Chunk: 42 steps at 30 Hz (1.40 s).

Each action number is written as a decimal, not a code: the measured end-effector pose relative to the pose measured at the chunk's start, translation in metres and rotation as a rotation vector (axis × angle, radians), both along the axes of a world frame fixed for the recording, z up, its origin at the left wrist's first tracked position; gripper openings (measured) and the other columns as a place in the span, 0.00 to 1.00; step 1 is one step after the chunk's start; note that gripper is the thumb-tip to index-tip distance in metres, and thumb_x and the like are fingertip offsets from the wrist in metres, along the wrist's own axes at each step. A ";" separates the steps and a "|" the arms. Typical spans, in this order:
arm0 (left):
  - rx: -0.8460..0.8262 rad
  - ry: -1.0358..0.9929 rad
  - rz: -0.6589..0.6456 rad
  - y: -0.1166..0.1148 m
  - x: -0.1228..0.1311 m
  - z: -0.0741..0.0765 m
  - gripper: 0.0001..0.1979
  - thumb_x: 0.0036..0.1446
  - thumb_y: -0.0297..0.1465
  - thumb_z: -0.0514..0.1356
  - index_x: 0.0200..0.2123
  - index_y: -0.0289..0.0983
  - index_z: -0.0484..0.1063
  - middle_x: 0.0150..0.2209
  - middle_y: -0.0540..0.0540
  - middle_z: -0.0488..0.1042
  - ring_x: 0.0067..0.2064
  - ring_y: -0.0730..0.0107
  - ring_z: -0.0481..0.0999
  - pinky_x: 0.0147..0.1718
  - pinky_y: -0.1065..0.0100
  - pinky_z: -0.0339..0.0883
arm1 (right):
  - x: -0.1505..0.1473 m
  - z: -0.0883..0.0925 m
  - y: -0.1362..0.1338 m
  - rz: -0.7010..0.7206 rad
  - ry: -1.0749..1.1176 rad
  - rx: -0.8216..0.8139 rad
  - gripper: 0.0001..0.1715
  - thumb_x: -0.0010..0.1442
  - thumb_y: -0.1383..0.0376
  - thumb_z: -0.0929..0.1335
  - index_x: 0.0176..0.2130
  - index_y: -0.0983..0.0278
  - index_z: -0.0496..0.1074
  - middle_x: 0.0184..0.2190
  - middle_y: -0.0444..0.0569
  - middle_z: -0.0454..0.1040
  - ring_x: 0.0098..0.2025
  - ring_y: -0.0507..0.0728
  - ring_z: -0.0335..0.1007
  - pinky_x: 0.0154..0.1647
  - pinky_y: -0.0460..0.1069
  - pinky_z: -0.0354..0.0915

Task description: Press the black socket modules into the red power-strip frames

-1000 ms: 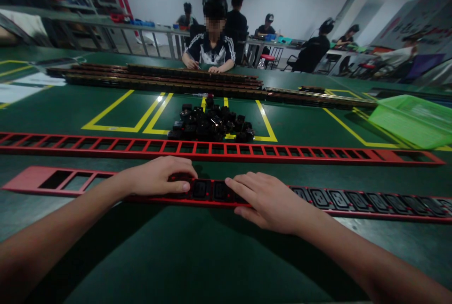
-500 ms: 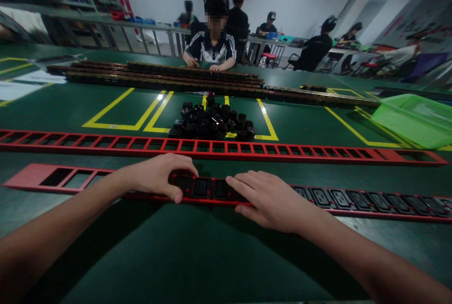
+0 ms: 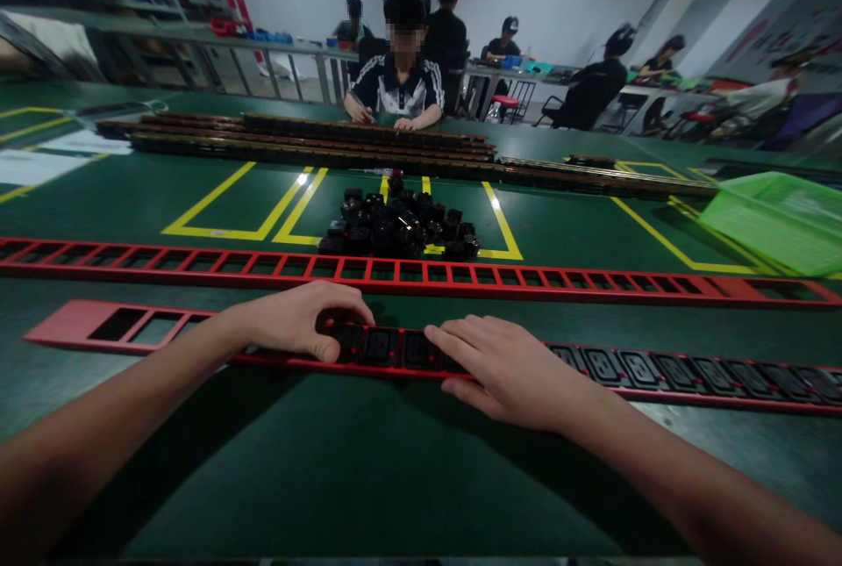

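Note:
A long red slotted frame lies across the green table in front of me. Black power sockets fill its slots from the middle to the right, while slots at its left end are bare. My left hand curves over the frame, thumb at the near side and fingers at the far side, around a dark slot whose contents I cannot make out. Across the sockets to the right lies my right hand, its fingers on top and its thumb along the near edge.
A second red frame with open slots lies just beyond. Behind it is a heap of black sockets. Farther back are stacked long dark strips and a green basket. A person sits opposite; others work behind.
The view has shifted slightly, so the frames and the heap appear a little farther right. Both hands keep nearly the same place on the red frame.

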<state>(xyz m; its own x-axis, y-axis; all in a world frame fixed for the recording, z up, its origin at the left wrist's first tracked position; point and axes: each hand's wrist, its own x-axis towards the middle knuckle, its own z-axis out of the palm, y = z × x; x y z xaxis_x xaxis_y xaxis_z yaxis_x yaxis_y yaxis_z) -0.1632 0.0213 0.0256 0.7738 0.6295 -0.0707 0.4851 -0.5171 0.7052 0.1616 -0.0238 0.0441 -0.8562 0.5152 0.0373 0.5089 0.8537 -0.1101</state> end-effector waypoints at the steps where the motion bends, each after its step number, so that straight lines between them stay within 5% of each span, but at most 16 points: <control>1: 0.000 -0.002 -0.002 0.000 0.000 0.000 0.44 0.43 0.68 0.58 0.49 0.39 0.75 0.43 0.45 0.75 0.40 0.62 0.72 0.39 0.68 0.63 | 0.000 0.000 0.000 -0.001 0.002 0.003 0.32 0.66 0.59 0.68 0.64 0.69 0.63 0.54 0.61 0.74 0.52 0.65 0.73 0.51 0.62 0.71; 14: -0.056 0.035 0.027 0.002 0.000 -0.001 0.44 0.35 0.63 0.68 0.49 0.40 0.75 0.43 0.46 0.74 0.41 0.60 0.73 0.39 0.67 0.63 | 0.000 -0.003 0.000 0.020 -0.017 0.055 0.32 0.66 0.59 0.68 0.64 0.71 0.62 0.54 0.62 0.74 0.50 0.66 0.73 0.49 0.61 0.72; 42: -0.131 0.026 -0.022 0.007 -0.007 0.000 0.40 0.41 0.55 0.72 0.54 0.42 0.72 0.50 0.44 0.75 0.48 0.55 0.74 0.46 0.63 0.66 | -0.001 0.000 0.000 0.008 -0.026 0.043 0.32 0.66 0.59 0.68 0.64 0.71 0.63 0.54 0.62 0.74 0.51 0.66 0.73 0.50 0.61 0.71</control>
